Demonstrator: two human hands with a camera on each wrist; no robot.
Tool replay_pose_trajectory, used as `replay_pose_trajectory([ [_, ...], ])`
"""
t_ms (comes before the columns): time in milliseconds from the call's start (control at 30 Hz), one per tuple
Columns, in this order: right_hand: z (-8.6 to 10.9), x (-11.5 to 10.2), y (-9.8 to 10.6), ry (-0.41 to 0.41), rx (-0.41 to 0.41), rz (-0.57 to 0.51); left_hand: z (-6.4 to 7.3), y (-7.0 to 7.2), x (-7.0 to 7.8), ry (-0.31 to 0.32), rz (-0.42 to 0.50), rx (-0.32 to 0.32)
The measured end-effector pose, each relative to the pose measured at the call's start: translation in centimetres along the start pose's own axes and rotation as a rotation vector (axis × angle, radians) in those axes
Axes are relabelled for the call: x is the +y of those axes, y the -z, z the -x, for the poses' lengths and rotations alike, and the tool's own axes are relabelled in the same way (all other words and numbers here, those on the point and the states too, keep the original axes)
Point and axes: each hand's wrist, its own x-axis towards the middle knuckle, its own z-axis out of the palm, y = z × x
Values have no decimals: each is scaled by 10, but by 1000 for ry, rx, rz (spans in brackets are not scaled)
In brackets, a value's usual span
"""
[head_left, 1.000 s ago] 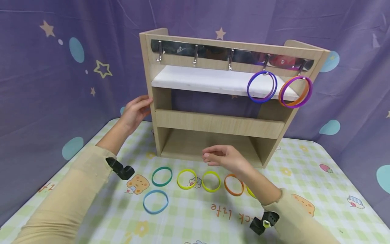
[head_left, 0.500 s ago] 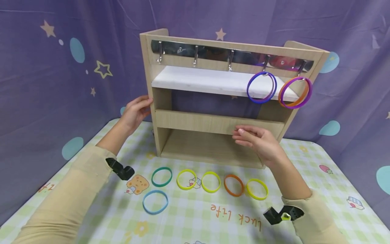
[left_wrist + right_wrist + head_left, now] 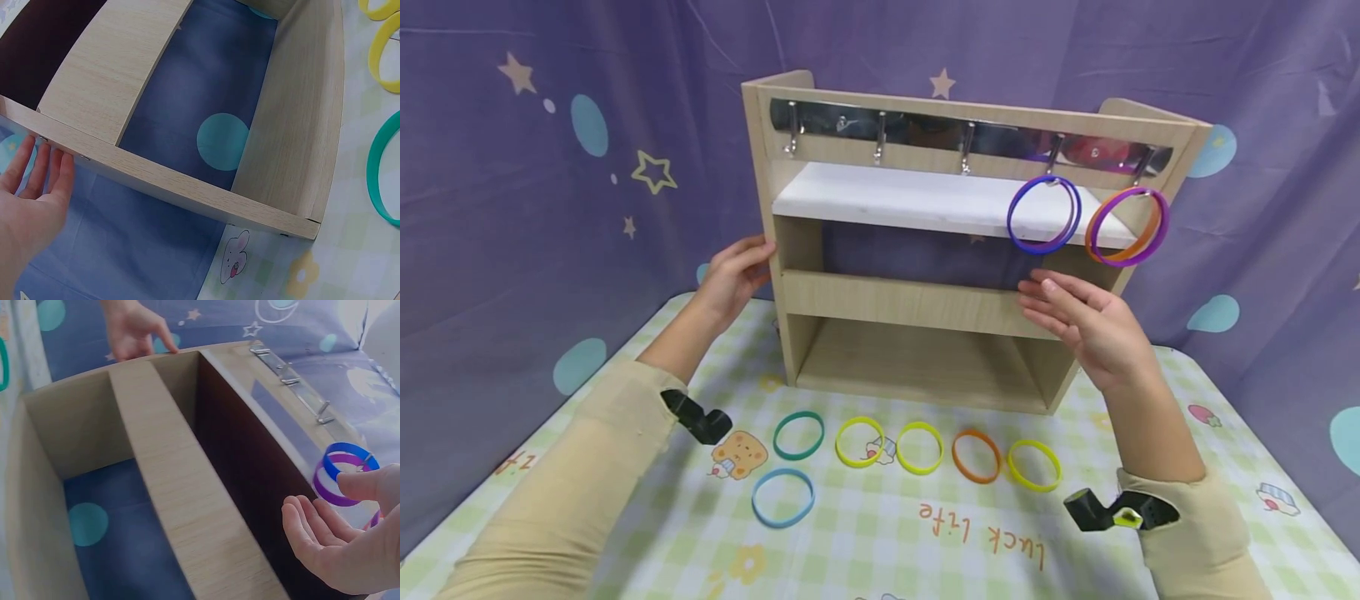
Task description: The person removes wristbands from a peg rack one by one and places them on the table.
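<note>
A light wooden shelf rack (image 3: 940, 304) stands on the table with a metal hook strip (image 3: 925, 125) along its top. My left hand (image 3: 732, 279) touches the rack's left side panel, its straight fingertips against the wood in the left wrist view. My right hand (image 3: 1093, 333) is in front of the rack's right part, fingers extended and nothing in them. Just above it, blue and purple silicone wristbands (image 3: 1045, 217) hang on the fourth hook. Orange and purple wristbands (image 3: 1161, 225) hang on the rightmost hook.
On the checked tablecloth (image 3: 880, 558) lie a green wristband (image 3: 777, 437), a light blue wristband (image 3: 783, 525), several yellow wristbands (image 3: 1033, 488) and an orange wristband (image 3: 976, 481), in front of the rack. A purple starred curtain (image 3: 625, 100) hangs behind.
My right hand has moved right and upward, from over the wristbands on the table to below the hanging ones. My left hand has stayed at the rack's side.
</note>
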Motion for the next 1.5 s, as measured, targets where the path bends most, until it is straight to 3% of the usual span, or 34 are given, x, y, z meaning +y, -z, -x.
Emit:
replay_pose_trajectory([
  [233, -1, -13, -4, 62, 21, -148, -1, 0, 0, -5, 2, -10],
  [433, -6, -16, -9, 52, 63, -254, 1, -1, 1, 4, 14, -6],
  [900, -9, -19, -21, 111, 125, -397, 2, -2, 1, 7, -22, 2],
  [1200, -7, -22, -28, 104, 129, -379, 2, -2, 2, 8, -19, -6],
  [1500, -4, -7, -33, -3, 55, -234, 1, -1, 1, -2, -34, -10],
])
